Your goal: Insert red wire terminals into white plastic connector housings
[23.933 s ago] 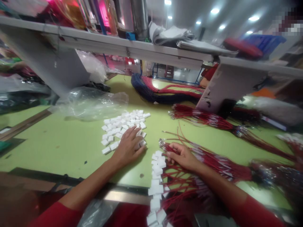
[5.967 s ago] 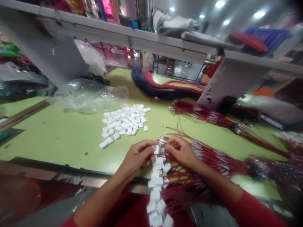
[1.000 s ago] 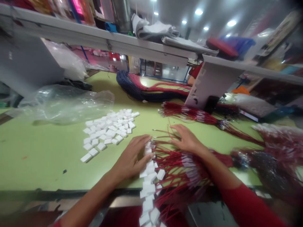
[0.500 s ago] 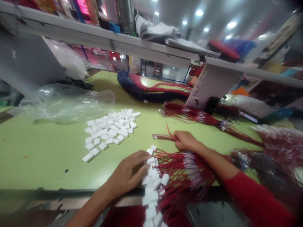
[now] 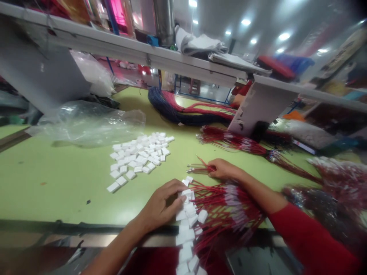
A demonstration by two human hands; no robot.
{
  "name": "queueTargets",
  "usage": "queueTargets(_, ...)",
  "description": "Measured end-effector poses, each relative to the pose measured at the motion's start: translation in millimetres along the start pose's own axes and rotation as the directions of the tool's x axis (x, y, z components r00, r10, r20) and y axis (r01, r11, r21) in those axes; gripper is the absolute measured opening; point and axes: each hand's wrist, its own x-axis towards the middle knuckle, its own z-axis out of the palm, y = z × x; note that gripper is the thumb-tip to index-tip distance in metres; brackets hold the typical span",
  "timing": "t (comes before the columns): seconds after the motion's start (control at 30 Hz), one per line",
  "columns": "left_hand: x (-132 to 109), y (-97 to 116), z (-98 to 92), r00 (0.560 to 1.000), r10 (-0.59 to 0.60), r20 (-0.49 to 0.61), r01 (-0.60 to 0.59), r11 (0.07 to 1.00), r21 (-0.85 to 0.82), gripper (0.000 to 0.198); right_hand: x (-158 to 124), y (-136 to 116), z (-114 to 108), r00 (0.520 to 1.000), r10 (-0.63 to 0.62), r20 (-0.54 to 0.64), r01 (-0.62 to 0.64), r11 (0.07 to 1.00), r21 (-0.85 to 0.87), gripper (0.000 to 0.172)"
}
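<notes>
My right hand (image 5: 222,169) is closed around a small bunch of red wires (image 5: 200,168), whose metal-tipped ends fan out to the left. My left hand (image 5: 163,200) is curled at the upper part of a column of white plastic connectors (image 5: 185,236), thumb and forefinger closed on some of them. From these connectors, red wires with pale sleeves (image 5: 232,198) run right, passing under my right forearm. Further left lies a heap of loose white connectors (image 5: 140,154), apart from both hands.
A clear plastic bag (image 5: 97,122) lies at the back left. Behind my right hand are a tied bundle of red wires (image 5: 243,143) and a dark blue and red wire hank (image 5: 172,109). A shelf (image 5: 137,49) spans the back; wired connectors (image 5: 341,172) pile up at right.
The view has shifted slightly, moving the scene to the right. The wire ends in my right hand are now more spread out. My left hand stays at the connector column.
</notes>
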Motion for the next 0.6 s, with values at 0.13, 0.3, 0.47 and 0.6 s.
queueTargets(0.13, -0.2, -1.2, 0.4, 1.000, -0.004, 0.000, 0.004, 1.000, -0.012, 0.021, 1.7, -1.8, -2.0, 0.998, -0.054, 0.035, 0.050, 0.994, 0.095, 0.009)
queueTargets(0.3, 0.4, -1.2, 1.8, 0.999, -0.021, -0.025, 0.020, 0.999, -0.032, 0.020, -9.5, -8.8, -8.4, 0.984, -0.139, 0.114, 0.099, 0.949, 0.300, 0.015)
queueTargets(0.47, 2.5, -5.3, 2.3, 0.995, -0.064, -0.071, 0.060, 0.996, -0.065, 0.020, -10.9, -23.5, 0.6, 0.974, -0.185, 0.132, 0.044, 0.724, 0.688, 0.031)
queueTargets(0.6, 7.1, -17.8, 6.2, 0.957, -0.223, -0.187, 0.178, 0.957, -0.229, 0.022, -8.8, -29.6, 15.0, 0.988, -0.146, 0.046, 0.054, 0.610, 0.791, 0.039)
